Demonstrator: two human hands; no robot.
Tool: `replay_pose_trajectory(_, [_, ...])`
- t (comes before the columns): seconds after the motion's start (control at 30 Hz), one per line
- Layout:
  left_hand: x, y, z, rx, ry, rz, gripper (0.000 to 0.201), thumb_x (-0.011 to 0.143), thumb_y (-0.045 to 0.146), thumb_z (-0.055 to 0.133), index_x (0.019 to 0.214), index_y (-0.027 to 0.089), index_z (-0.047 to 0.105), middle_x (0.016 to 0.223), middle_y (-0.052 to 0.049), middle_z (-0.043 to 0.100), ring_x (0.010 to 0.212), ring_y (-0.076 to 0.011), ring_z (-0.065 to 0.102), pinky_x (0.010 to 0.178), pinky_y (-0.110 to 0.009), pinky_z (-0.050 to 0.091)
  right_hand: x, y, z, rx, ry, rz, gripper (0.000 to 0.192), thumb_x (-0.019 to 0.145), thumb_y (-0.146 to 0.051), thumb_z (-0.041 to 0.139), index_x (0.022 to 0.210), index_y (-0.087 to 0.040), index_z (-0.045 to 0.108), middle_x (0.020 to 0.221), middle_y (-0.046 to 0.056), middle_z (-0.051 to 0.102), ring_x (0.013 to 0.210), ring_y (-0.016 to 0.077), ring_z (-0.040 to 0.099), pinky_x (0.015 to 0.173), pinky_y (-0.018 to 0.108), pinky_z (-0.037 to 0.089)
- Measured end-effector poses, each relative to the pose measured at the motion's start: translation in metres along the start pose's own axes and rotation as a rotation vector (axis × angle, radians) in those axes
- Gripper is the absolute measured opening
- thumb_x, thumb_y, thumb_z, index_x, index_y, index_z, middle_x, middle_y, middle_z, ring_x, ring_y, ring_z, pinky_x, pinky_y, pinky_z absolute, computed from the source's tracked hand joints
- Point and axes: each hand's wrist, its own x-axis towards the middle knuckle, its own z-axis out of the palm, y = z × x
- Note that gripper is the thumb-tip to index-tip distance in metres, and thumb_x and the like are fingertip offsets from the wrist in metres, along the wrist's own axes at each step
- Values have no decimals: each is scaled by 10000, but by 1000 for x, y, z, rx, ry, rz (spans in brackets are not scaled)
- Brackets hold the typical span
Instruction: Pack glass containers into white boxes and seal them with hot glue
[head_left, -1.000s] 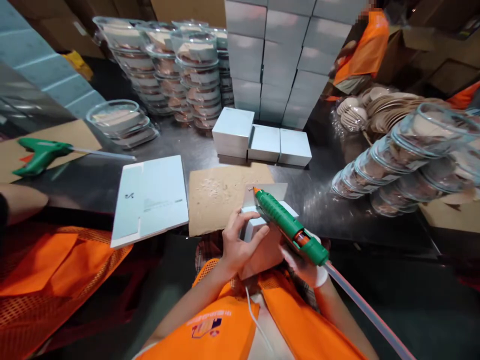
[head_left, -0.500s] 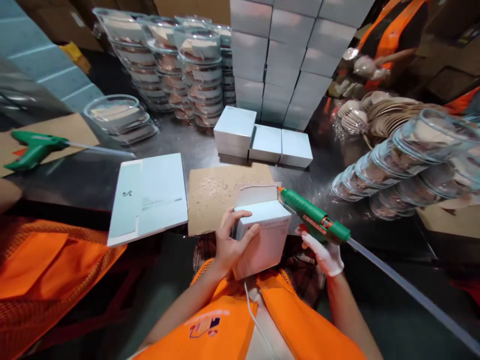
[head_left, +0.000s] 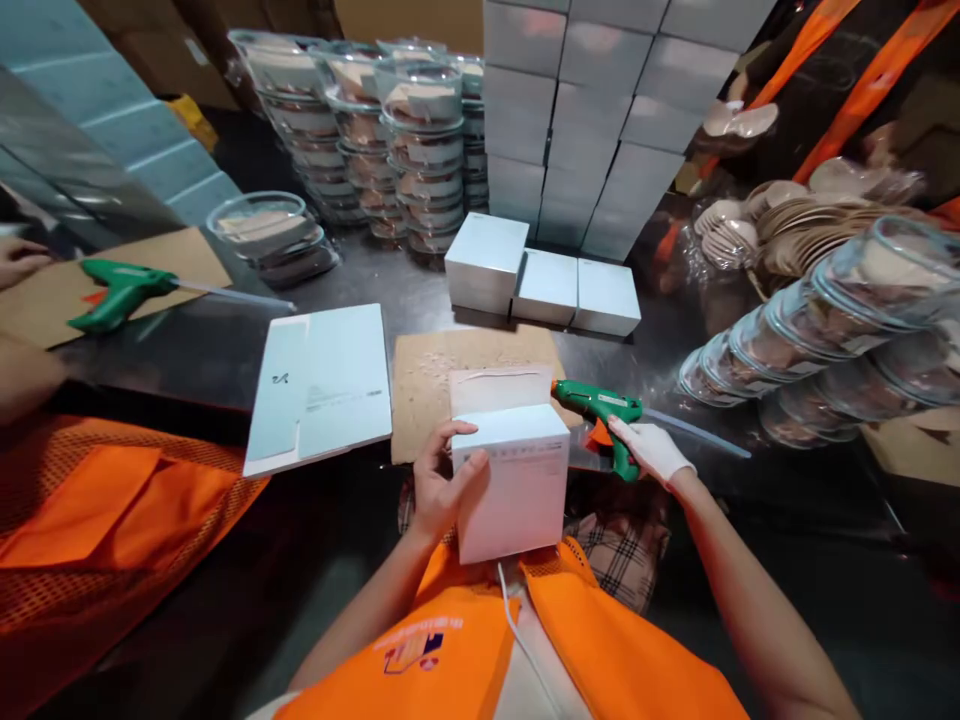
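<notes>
My bare left hand (head_left: pixel 448 475) grips a small white box (head_left: pixel 511 495) by its left side, thumb across the front and fingers over the top edge. The box stands upright against the table's near edge. Its open flap (head_left: pixel 501 392) points away from me over the cardboard sheet, with a thin line of glue along the far edge. My right hand (head_left: pixel 654 450), in a white glove, is closed at the handle of a green hot glue gun (head_left: pixel 596 400). The gun lies on its side at table level, orange nozzle beside the flap, a clear glue stick out of its back.
A brown cardboard sheet (head_left: pixel 420 385) lies before me, flat white cartons (head_left: pixel 326 385) left of it. Behind are small white boxes (head_left: pixel 486 262), a tall box stack (head_left: pixel 592 120) and stacked clear tubs (head_left: pixel 424 150). More tubs (head_left: pixel 795 320) lean right. Another glue gun (head_left: pixel 124 290) lies left, near a co-worker's hand (head_left: pixel 22 260).
My right hand has lowered and turned the glue gun onto its side, its stick swinging up toward the table. The box has turned to face me more squarely. The view has shifted slightly left.
</notes>
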Motion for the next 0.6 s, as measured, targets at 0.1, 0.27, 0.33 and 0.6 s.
replay_pose_trajectory(0.1, [2,2,5,-36,-37,27,350,817,527,828,975,232,727,950,-32,654,800,-170,609,685,-264,473,-14,-15,-8,-187,279,-123,381,856,-522,732,658,-197,724,826,145,794,896,303,759,818,376,582])
replay_pose_trajectory(0.27, [1,2,19,-69,-160,42,388,821,567,828,971,222,733,970,-49,688,835,-193,635,726,-293,492,-41,-55,24,407,0,-424,476,806,-533,804,1169,-225,802,1154,78,816,1054,275,760,977,399,593])
replay_pose_trajectory(0.33, [1,1,24,-76,-180,54,407,821,587,824,960,216,729,1041,-73,707,945,-225,673,807,-319,523,-43,-63,36,575,-190,-384,519,752,-558,862,1141,-218,812,1083,63,826,971,265,772,931,398,617])
replay_pose_trajectory(0.6, [8,-4,24,-289,-179,116,469,929,468,768,1340,366,566,1116,-37,700,1157,-265,733,988,-441,594,-48,-44,12,280,-343,-873,798,805,-913,606,1179,-247,838,1377,136,744,1322,321,680,1155,470,511])
